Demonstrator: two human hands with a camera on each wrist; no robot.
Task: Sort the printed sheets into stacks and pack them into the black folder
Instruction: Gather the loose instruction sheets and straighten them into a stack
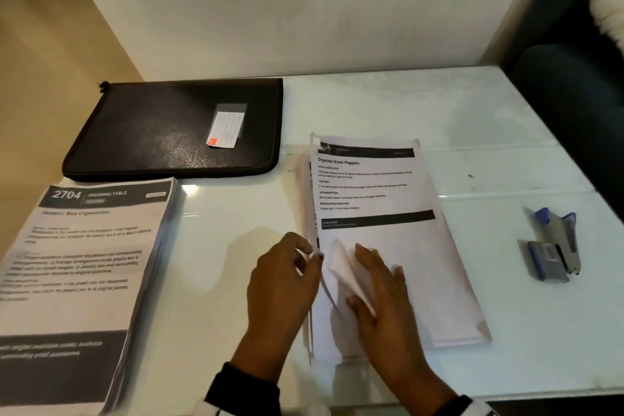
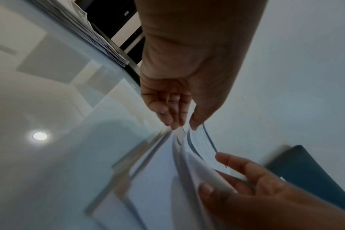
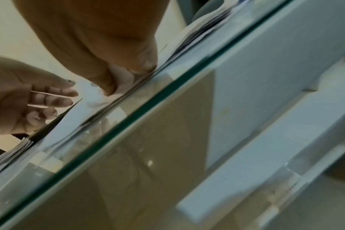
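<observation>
The shut black folder [image 1: 175, 128] lies at the back left of the white glass table [image 1: 472, 118]. In front of it is a thick stack of printed sheets headed "2704 Dressing Table" [image 1: 84, 263]. A second stack, topped by "Organize Green Peppers" [image 1: 378, 199], lies in the middle. My left hand [image 1: 309, 257] touches that stack's left edge with relaxed fingers [image 2: 173, 123]. My right hand [image 1: 358, 280] rests on the stack and pinches a bent-up sheet [image 2: 205, 171] between thumb and fingers. In the right wrist view the right hand [image 3: 128, 77] presses on the paper edge.
A blue and grey stapler [image 1: 553, 246] lies at the right of the table. A dark sofa [image 1: 574, 84] stands beyond the table's right edge. A wall runs behind the folder. The table's front edge is right under my wrists.
</observation>
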